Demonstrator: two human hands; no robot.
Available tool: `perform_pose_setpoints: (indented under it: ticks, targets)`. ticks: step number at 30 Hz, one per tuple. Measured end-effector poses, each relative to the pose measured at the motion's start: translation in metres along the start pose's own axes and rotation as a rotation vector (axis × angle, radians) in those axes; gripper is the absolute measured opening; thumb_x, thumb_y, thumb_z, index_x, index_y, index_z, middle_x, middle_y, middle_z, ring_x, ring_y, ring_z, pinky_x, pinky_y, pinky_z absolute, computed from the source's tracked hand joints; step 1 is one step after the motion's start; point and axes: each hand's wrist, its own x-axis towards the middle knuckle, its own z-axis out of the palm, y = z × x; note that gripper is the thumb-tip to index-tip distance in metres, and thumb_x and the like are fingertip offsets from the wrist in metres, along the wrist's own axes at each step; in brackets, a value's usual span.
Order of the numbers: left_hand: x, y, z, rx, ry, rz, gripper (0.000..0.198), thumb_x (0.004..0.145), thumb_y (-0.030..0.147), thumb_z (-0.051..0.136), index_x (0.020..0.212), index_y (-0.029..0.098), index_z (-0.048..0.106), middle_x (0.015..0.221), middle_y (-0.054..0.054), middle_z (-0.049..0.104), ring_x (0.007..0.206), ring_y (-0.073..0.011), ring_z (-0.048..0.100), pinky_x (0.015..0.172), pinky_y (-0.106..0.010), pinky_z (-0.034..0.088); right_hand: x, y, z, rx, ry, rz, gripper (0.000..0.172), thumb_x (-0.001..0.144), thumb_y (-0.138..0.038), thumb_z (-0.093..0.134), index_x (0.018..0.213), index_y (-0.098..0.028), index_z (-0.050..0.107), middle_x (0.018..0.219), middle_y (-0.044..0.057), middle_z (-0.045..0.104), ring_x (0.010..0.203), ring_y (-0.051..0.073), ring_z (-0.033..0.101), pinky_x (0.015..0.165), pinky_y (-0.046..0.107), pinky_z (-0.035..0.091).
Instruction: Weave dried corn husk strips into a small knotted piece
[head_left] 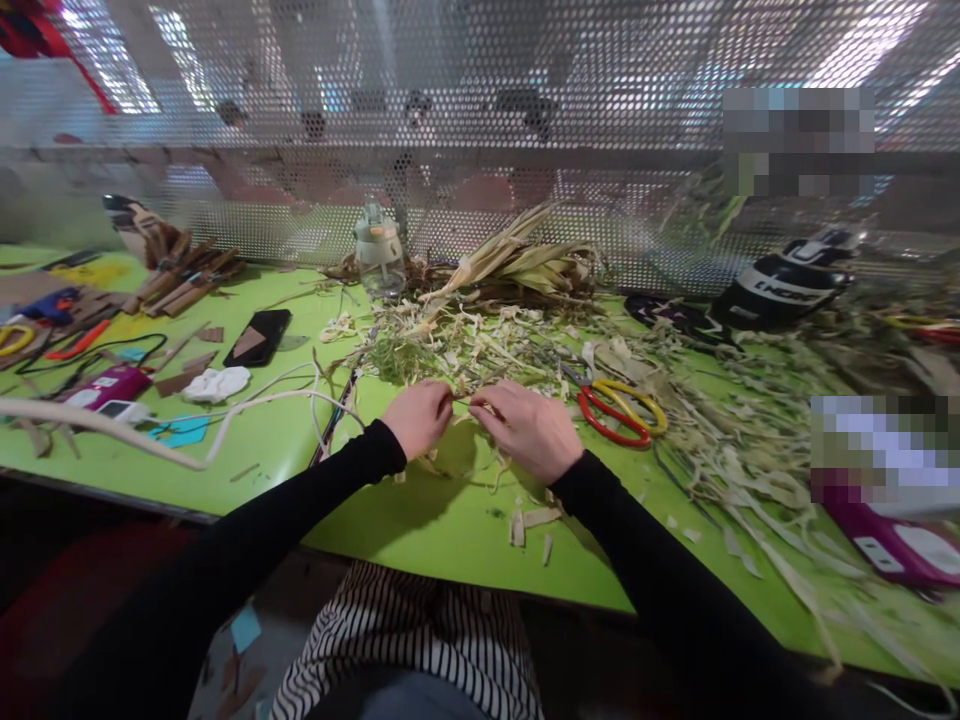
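Note:
My left hand [421, 418] and my right hand [529, 428] hover close together over the green table [390, 515]. The fingertips of each are pinched. A thin strand [460, 402] seems to run between them, too small to identify. Just beyond lies a heap of pale and green plant shreds [480, 345], perhaps dried husk. Scissors [619, 412] with one red and one yellow handle rest right of my right hand. A few short husk scraps [536, 517] lie nearer me.
A dried leaf bundle [525, 255] and a clear bottle [380, 250] stand by the perforated metal screen [465, 120]. Left are a phone [259, 337], crumpled tissue [216, 384] and white cable [255, 400]. Right are a black bottle [784, 285], long husk strips [720, 470] and a purple device [892, 535].

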Motion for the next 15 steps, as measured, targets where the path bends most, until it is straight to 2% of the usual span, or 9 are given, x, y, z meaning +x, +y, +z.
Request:
perform_pose_setpoints:
  ticks: [3,5,7,9,10,12,15]
  targets:
    - [-0.003,-0.004,0.001,0.138,0.024,0.019,0.016,0.083,0.012,0.041,0.069,0.017,0.049,0.074,-0.006,0.049,0.072,-0.0191,0.048,0.077,-0.035,0.04,-0.001,0.0,-0.009,0.014,0.002,-0.058,0.022,0.091,-0.029,0.048,0.083,-0.019,0.066,0.075,0.004,0.066,0.059,0.013,0.054,0.047,0.023,0.03]
    - [-0.009,-0.002,0.002,0.193,-0.009,0.042,0.016,0.083,0.012,0.04,0.07,0.016,0.049,0.073,-0.006,0.049,0.068,-0.0182,0.046,0.073,-0.034,0.04,-0.001,0.0,-0.015,0.088,0.05,-0.078,0.023,0.091,-0.032,0.049,0.084,-0.019,0.067,0.076,0.004,0.066,0.063,0.014,0.055,0.05,0.024,0.033]
    - [-0.017,0.005,-0.001,0.241,-0.098,0.128,0.015,0.083,0.014,0.041,0.072,0.016,0.05,0.073,-0.006,0.049,0.065,-0.0169,0.045,0.069,-0.032,0.04,0.0,0.003,-0.02,0.236,0.086,-0.031,0.022,0.089,-0.034,0.052,0.081,-0.019,0.067,0.074,0.003,0.066,0.063,0.013,0.055,0.054,0.025,0.037]
    - [-0.025,0.014,-0.007,0.286,-0.244,0.305,0.015,0.084,0.017,0.039,0.075,0.016,0.051,0.076,-0.005,0.05,0.064,-0.0155,0.043,0.067,-0.03,0.039,0.001,0.009,-0.023,0.447,0.049,0.091,0.021,0.086,-0.037,0.056,0.077,-0.019,0.065,0.065,0.001,0.062,0.056,0.011,0.05,0.052,0.025,0.036]
    - [-0.027,0.019,-0.012,0.254,-0.298,0.373,0.017,0.085,0.018,0.038,0.075,0.016,0.05,0.076,-0.005,0.05,0.064,-0.0149,0.043,0.067,-0.029,0.039,0.002,0.013,-0.023,0.569,0.01,0.159,0.022,0.083,-0.039,0.058,0.076,-0.019,0.064,0.062,-0.001,0.059,0.053,0.011,0.047,0.051,0.024,0.035]
    - [-0.031,0.026,-0.021,0.079,-0.292,0.447,0.019,0.088,0.021,0.035,0.076,0.016,0.049,0.076,-0.003,0.049,0.069,-0.0142,0.045,0.071,-0.028,0.039,0.005,0.02,-0.021,0.807,-0.061,0.255,0.023,0.078,-0.042,0.063,0.075,-0.019,0.062,0.062,-0.002,0.057,0.052,0.01,0.045,0.05,0.024,0.036]
    - [-0.029,0.029,-0.031,-0.239,-0.191,0.301,0.024,0.091,0.027,0.03,0.077,0.017,0.046,0.07,0.0,0.045,0.064,-0.0116,0.044,0.063,-0.024,0.038,0.007,0.026,-0.016,1.045,-0.059,0.291,0.025,0.074,-0.042,0.066,0.073,-0.018,0.06,0.068,-0.001,0.058,0.06,0.01,0.049,0.059,0.025,0.041]
